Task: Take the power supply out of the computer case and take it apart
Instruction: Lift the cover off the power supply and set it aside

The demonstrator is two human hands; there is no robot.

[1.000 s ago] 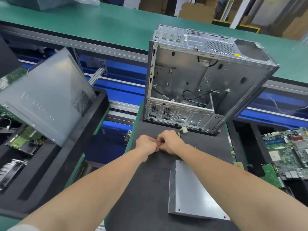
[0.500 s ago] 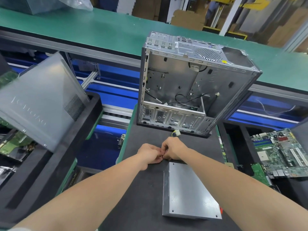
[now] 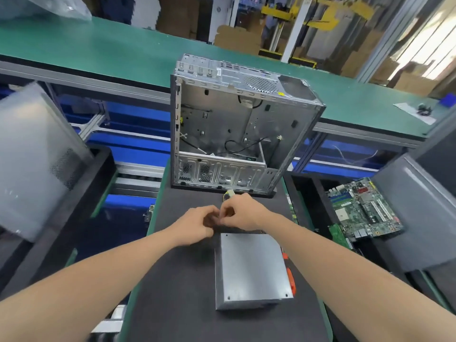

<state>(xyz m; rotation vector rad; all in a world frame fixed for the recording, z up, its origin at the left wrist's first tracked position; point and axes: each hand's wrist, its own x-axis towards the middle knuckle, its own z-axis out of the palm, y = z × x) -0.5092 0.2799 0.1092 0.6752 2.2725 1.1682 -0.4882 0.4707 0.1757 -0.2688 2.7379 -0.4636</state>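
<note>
The power supply (image 3: pixel 251 267) is out of the case and lies flat on the black counter (image 3: pixel 172 280), its far edge just under my right wrist. My left hand (image 3: pixel 195 224) and right hand (image 3: pixel 244 212) are both curled, and their fingertips meet to pinch a small dark thing (image 3: pixel 218 220); I cannot tell what it is. A white connector (image 3: pixel 231 194) on yellow wires shows just past my right knuckles.

Bare mat lies to the left of the power supply, with a narrower strip between my hands and the computer case (image 3: pixel 217 114). An orange-handled tool (image 3: pixel 291 275) pokes out from the power supply's right edge, mostly hidden.

The case stands upright at the far end of the counter and takes up nearly its whole width. Its open side faces me, and inside I see loose black cables and a perforated metal cage along the bottom.

Left of the counter, a black tray (image 3: pixel 81 206) holds a grey side panel (image 3: pixel 32 164) that leans tilted. On the right, a green motherboard (image 3: pixel 362 211) lies in a dark bin beside another leaning grey panel (image 3: pixel 419 218). A green bench (image 3: pixel 123 53) runs across behind the case.
</note>
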